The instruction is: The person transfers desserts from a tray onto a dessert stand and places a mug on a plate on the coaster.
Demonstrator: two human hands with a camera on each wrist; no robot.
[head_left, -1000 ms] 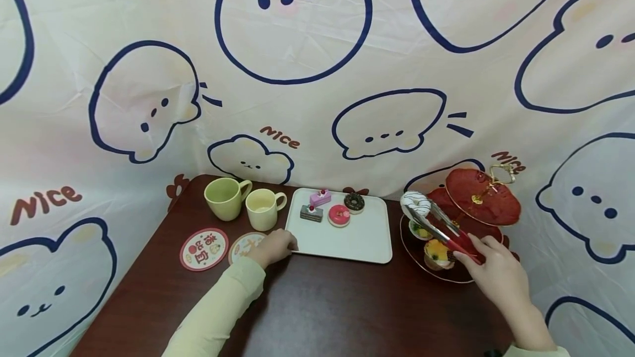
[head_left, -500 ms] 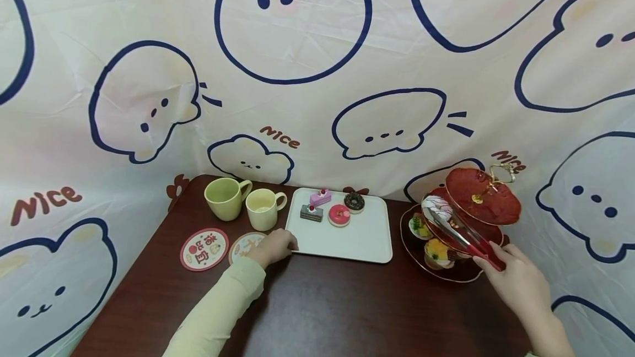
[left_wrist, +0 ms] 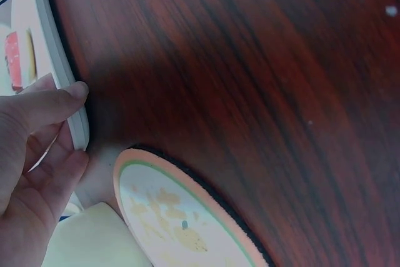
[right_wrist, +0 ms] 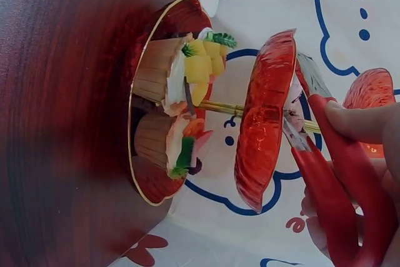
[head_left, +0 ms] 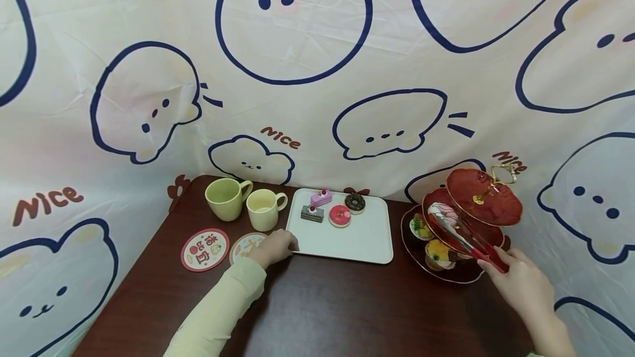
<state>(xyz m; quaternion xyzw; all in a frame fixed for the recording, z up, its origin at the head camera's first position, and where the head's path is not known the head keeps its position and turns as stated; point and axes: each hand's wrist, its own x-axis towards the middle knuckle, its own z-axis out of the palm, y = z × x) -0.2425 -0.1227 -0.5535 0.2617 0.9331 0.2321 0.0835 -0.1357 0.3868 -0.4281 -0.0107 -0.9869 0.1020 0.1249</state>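
A: What does the head view show?

B: A person's left hand [head_left: 275,248] pinches the near left corner of a white tray [head_left: 357,244] on a dark bench [head_left: 372,313], while the right hand [head_left: 523,284] grips red-handled tongs [head_left: 490,258]. A white-iced doughnut [head_left: 443,212] sits at the tongs' tips, by the middle tier of a red stand [head_left: 501,208].

A: And on the tray?

B: Two cake slices [head_left: 312,215], a pink doughnut [head_left: 339,216] and a chocolate doughnut [head_left: 354,203]. Two mugs [head_left: 225,200] stand to the left.

A: The left wrist view?

B: Thumb and fingers close on the tray's edge, a peach-rimmed coaster [left_wrist: 181,217] just beside.

A: The right wrist?

B: Fingers wrap the red handles above two fruit-topped cupcakes [right_wrist: 159,70] on the lowest tier. The white-iced doughnut is mostly hidden; whether it rests on its tier, I cannot tell.
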